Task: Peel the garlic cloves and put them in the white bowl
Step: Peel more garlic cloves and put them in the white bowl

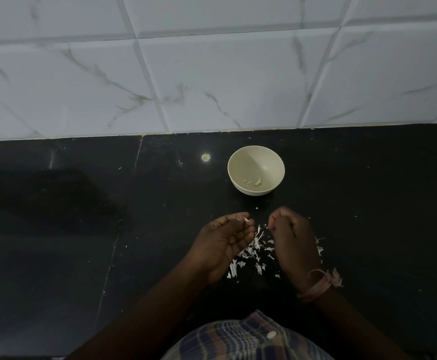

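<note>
Left hand (225, 240) pinching a peel scrap (324, 220), right hand (291, 237) curled, contents unclear, white bowl (240, 162) beyond.

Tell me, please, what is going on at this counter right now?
A person is peeling garlic over a dark counter. The left hand pinches a small pale piece, seemingly a clove or a bit of skin, at its fingertips. The right hand is curled beside it; what it holds cannot be seen. White skin scraps lie scattered under both hands. Beyond them stands the white bowl, with a few peeled pieces at the bottom.
</note>
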`<state>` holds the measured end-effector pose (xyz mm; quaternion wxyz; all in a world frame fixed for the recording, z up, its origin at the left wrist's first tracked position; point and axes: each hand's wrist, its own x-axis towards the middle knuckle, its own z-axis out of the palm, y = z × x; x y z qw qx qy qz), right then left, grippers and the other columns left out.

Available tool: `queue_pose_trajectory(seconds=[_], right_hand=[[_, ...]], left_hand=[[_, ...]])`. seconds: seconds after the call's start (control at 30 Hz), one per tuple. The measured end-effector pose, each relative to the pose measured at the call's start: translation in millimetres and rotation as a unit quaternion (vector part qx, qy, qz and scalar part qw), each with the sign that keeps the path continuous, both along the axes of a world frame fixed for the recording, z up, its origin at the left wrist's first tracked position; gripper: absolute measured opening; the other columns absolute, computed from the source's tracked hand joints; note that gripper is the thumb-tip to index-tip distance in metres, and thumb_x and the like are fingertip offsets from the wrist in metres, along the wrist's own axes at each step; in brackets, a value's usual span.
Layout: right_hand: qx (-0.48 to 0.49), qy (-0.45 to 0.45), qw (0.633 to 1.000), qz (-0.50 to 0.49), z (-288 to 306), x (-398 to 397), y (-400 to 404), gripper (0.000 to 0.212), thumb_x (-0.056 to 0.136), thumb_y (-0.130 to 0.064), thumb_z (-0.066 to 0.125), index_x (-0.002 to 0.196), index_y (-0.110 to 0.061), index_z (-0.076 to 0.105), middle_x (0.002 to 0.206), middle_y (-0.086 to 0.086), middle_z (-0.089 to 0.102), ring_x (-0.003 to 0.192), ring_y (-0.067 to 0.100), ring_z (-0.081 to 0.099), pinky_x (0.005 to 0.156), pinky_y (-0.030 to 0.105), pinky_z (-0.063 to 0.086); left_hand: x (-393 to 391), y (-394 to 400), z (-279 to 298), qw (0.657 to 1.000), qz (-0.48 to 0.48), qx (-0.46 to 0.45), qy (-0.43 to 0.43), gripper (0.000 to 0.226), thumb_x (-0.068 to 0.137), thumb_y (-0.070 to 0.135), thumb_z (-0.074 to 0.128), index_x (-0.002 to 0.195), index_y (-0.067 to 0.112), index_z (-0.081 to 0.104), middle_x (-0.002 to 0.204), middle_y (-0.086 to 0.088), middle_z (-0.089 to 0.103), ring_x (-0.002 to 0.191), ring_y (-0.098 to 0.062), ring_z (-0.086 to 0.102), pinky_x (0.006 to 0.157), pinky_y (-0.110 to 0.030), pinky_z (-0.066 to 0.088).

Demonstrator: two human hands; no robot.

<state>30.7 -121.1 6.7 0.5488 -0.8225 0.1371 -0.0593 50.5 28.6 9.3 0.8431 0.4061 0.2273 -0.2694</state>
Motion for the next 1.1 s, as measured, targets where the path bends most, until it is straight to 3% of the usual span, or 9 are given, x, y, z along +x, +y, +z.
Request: queue_pose_trajectory(seconds=[0.1,0.17,0.23,0.33,0.47,0.6,0.73,0.97,1.1], right_hand=[[-0.068,0.029,0.997,0.009,-3,0,3,0.041,0.103,-0.04,0.05,0.071,-0.016,0.056,0.059,-0.007,0.053,0.055,0.005,0.05,0.054,0.028,0.036],[-0.081,0.023,0.996,0.007,-5,-1,4,0.019,0.103,-0.027,0.052,0.09,-0.022,0.066,0.078,-0.01,0.065,0.071,0.001,0.06,0.066,0.029,0.046],[-0.085,0.026,0.996,0.024,-6,-3,4,0.025,0.1,-0.011,0.051,0.11,-0.024,0.07,0.101,-0.011,0.072,0.092,0.004,0.066,0.082,0.028,0.052],[-0.07,0.008,0.997,0.031,0,-4,7,0.026,0.096,-0.006,0.058,0.106,-0.023,0.075,0.113,-0.012,0.073,0.104,-0.001,0.066,0.093,0.022,0.051],[-0.025,-0.024,0.999,0.002,5,-3,11,0.014,0.091,-0.012,0.069,0.095,-0.024,0.075,0.093,-0.011,0.072,0.088,0.0,0.068,0.079,0.021,0.054],[-0.004,0.0,1.0,0.0,7,-1,11,0.01,0.09,-0.014,0.07,0.092,-0.023,0.075,0.09,-0.01,0.072,0.084,0.001,0.068,0.075,0.02,0.056],[0.049,0.038,0.998,0.0,4,1,11,0.01,0.09,-0.014,0.07,0.089,-0.022,0.076,0.081,-0.005,0.075,0.076,0.006,0.071,0.07,0.026,0.057],[0.08,0.048,0.996,0.006,7,3,10,0.008,0.088,-0.017,0.072,0.082,-0.022,0.076,0.071,-0.002,0.074,0.059,0.009,0.065,0.06,0.027,0.05],[0.079,0.047,0.996,0.019,10,2,9,0.009,0.087,-0.015,0.073,0.08,-0.021,0.074,0.066,-0.004,0.071,0.055,0.003,0.061,0.055,0.02,0.047]], left_hand=[[-2,-1,-3,1.0,-0.006,0.012,-0.014,0.018,0.1,0.003,0.056,0.113,-0.003,0.067,0.092,-0.013,0.076,0.08,-0.016,0.074,0.074,-0.025,0.061],[-2,-1,-4,0.999,-0.01,0.019,-0.026,0.02,0.1,0.003,0.057,0.116,-0.003,0.067,0.092,-0.013,0.075,0.08,-0.016,0.073,0.074,-0.025,0.061],[-3,-1,-5,0.999,-0.011,0.017,-0.036,0.022,0.099,0.003,0.058,0.118,-0.002,0.067,0.093,-0.013,0.074,0.08,-0.016,0.073,0.076,-0.025,0.061],[-3,-1,-7,0.998,-0.013,0.017,-0.052,0.02,0.097,0.002,0.06,0.115,0.001,0.069,0.098,-0.014,0.074,0.083,-0.016,0.072,0.077,-0.024,0.06],[-3,-3,-9,0.995,0.0,0.053,-0.079,0.017,0.093,0.001,0.065,0.108,0.003,0.072,0.1,-0.016,0.076,0.087,-0.019,0.073,0.077,-0.025,0.059],[-4,-2,-9,0.986,0.006,0.107,-0.126,0.017,0.09,-0.001,0.069,0.107,0.001,0.073,0.105,-0.022,0.075,0.094,-0.032,0.073,0.09,-0.041,0.059],[-6,0,-5,0.973,-0.009,0.157,-0.172,0.017,0.092,-0.002,0.068,0.109,0.001,0.07,0.1,-0.019,0.077,0.091,-0.028,0.075,0.081,-0.032,0.06],[-6,3,-5,0.956,-0.029,0.211,-0.202,0.013,0.092,0.004,0.071,0.104,0.001,0.074,0.096,-0.018,0.078,0.094,-0.033,0.075,0.085,-0.037,0.061],[-8,1,-3,0.956,-0.031,0.212,-0.199,0.009,0.092,0.006,0.071,0.099,0.003,0.075,0.095,-0.017,0.078,0.093,-0.034,0.075,0.087,-0.037,0.061]])
